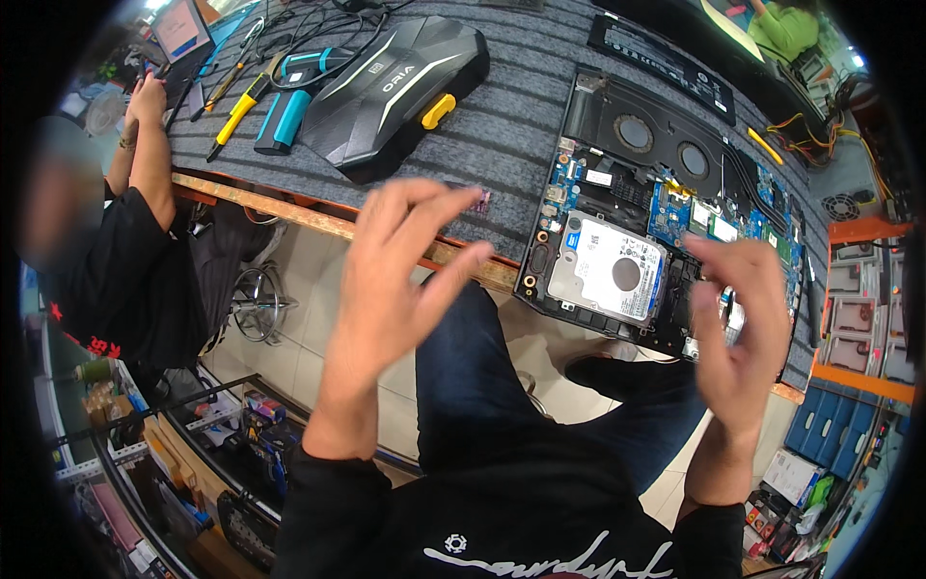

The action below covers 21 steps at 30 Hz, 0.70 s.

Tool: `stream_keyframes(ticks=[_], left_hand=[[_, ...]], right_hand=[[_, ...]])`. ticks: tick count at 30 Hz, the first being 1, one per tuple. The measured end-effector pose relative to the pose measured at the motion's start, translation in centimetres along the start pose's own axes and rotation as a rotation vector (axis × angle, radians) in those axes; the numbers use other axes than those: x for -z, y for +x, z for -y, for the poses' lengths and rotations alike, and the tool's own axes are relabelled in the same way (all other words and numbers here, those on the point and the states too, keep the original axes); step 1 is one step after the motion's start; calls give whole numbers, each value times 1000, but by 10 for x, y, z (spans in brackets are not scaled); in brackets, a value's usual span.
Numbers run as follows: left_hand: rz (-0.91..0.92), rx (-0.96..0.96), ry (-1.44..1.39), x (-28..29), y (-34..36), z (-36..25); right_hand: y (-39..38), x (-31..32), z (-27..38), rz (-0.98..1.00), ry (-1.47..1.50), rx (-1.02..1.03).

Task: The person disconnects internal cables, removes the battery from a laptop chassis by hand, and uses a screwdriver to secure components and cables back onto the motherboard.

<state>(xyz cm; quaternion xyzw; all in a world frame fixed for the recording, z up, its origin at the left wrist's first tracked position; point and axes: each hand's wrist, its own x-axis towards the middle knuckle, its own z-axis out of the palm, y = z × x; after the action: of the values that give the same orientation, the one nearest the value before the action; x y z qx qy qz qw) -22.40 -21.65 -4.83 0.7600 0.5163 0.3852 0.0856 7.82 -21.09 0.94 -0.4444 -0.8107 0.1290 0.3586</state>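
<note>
Right hand (738, 333) hides pt of open laptop (666, 212); co-worker's face blurred.

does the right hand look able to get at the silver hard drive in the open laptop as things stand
Probably yes. The right hand hovers open and empty just right of the silver hard drive, which lies uncovered in the open laptop at the bench's near edge, with nothing between them.

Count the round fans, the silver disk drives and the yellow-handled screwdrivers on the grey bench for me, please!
Round fans inside the opened laptop: 2
Silver disk drive in the laptop: 1
Yellow-handled screwdrivers beside the black tool case: 2, as far as I can tell
Total: 5
Both hands, left hand and right hand, are raised and empty.
</note>
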Motion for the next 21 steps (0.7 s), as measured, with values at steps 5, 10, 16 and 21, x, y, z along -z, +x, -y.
stream_keyframes(ticks=[5,10,16,21], left_hand=[[159,-17,107,11,29,7],[225,-16,74,16,36,7],[242,133,-123,8,87,-12],[119,-50,-70,-48,201,9]], right_hand=[[-45,45,-43,-238,-36,-197],[-95,86,-101,-476,-22,-365],[-125,102,-143,-601,54,-419],[-133,95,-155,-644,101,-399]])
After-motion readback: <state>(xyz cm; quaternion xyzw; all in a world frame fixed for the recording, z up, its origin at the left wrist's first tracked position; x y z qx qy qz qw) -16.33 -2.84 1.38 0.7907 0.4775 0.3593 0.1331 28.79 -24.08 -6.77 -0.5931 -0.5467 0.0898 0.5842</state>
